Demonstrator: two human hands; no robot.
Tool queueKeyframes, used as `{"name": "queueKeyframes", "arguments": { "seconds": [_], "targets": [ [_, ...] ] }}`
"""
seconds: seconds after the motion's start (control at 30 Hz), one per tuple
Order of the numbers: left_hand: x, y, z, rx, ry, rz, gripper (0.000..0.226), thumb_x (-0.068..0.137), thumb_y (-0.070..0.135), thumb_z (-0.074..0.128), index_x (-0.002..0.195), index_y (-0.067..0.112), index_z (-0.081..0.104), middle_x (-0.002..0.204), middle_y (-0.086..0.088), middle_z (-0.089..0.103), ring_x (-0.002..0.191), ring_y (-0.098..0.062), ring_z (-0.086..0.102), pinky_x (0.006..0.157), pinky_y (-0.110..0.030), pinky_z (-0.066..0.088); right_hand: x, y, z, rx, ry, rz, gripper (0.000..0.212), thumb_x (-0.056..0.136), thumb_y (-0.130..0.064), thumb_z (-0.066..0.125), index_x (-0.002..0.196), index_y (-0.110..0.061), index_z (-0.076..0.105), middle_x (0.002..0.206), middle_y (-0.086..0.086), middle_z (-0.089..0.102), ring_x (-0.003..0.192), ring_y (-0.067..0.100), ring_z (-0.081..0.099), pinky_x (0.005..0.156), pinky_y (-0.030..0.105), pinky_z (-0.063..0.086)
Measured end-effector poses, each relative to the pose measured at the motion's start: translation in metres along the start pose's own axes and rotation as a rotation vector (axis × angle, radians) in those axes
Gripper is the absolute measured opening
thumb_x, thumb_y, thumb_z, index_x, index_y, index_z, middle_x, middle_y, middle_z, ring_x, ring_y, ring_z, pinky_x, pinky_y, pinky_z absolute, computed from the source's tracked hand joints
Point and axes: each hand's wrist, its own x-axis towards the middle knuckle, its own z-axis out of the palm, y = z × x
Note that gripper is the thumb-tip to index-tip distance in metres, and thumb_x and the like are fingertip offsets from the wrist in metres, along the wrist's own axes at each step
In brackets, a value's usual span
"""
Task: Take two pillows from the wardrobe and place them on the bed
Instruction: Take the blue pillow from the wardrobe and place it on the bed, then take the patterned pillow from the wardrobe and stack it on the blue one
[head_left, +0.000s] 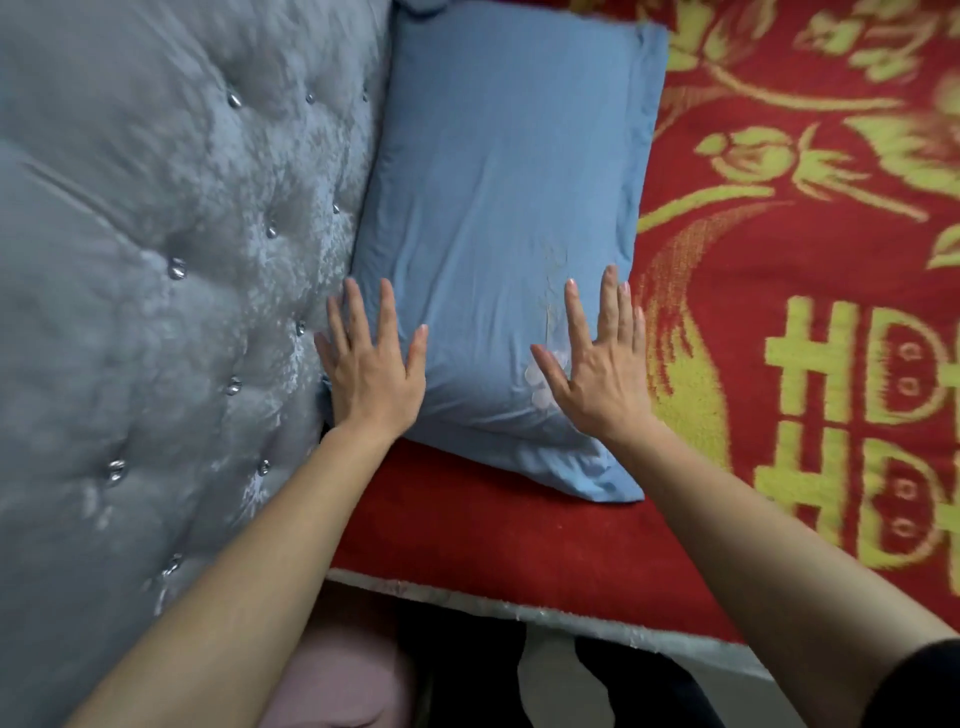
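Note:
A light blue pillow (498, 208) lies flat on the bed's red and yellow blanket (810, 260), its long left side against the headboard. My left hand (371, 364) rests flat with spread fingers on the pillow's near left corner. My right hand (597, 364) lies flat with spread fingers on its near right part. Neither hand grips anything. A bit of a second blue pillow (423, 5) shows at the top edge, past the first.
A grey tufted headboard (156, 260) with shiny buttons fills the left side. The bed's near edge (519, 608) runs below my arms, with a pale floor and dark shapes under it. Pink fabric (343, 675) shows at the bottom.

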Motion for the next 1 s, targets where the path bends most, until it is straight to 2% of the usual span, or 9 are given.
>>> {"name": "queueKeyframes", "arguments": {
  "seconds": [0.17,0.3,0.57,0.77,1.0],
  "targets": [
    [-0.022,0.061,-0.134,0.13,0.31,0.134,0.065,0.099,0.051,0.033,0.154,0.019,0.018,0.16,-0.022,0.01,0.147,-0.043,0.01,0.114,-0.064,0.016,0.038,-0.019,-0.15,-0.007,0.235,-0.135,0.077,0.099,-0.061,0.036,0.159,-0.018,0.016,0.164,0.025,0.004,0.152,0.043,0.005,0.121,0.058,0.012],
    [-0.065,0.102,-0.231,0.185,0.536,0.144,0.065,0.1,0.051,0.034,0.154,0.02,0.019,0.16,-0.023,0.009,0.147,-0.041,0.008,0.115,-0.063,0.012,0.038,-0.035,-0.263,-0.003,0.4,-0.264,0.077,0.099,-0.061,0.037,0.159,-0.016,0.019,0.164,0.025,0.006,0.152,0.041,0.008,0.121,0.056,0.011],
    [-0.157,0.156,-0.362,0.259,0.714,0.102,0.065,0.1,0.052,0.028,0.155,0.021,0.013,0.16,-0.023,0.003,0.148,-0.04,0.004,0.114,-0.065,0.012,-0.015,-0.043,-0.419,0.007,0.598,-0.421,0.078,0.098,-0.062,0.038,0.159,-0.018,0.017,0.165,0.022,0.005,0.152,0.038,0.007,0.123,0.054,0.008],
    [-0.239,0.181,-0.387,0.217,0.788,0.077,0.067,0.099,0.053,0.028,0.155,0.022,0.01,0.161,-0.021,-0.002,0.148,-0.04,-0.003,0.114,-0.065,0.007,-0.089,-0.032,-0.484,-0.042,0.666,-0.455,0.079,0.099,-0.062,0.037,0.16,-0.02,0.007,0.166,0.02,-0.003,0.153,0.035,-0.001,0.123,0.054,0.004],
    [-0.366,0.19,-0.328,0.125,0.762,0.014,0.073,0.097,0.049,0.04,0.155,0.021,0.008,0.161,-0.021,-0.004,0.148,-0.04,-0.004,0.114,-0.067,0.007,-0.211,0.005,-0.47,-0.184,0.584,-0.514,0.081,0.096,-0.061,0.041,0.159,-0.02,0.011,0.166,0.019,-0.002,0.153,0.036,0.002,0.123,0.055,0.007]
  ]
}}
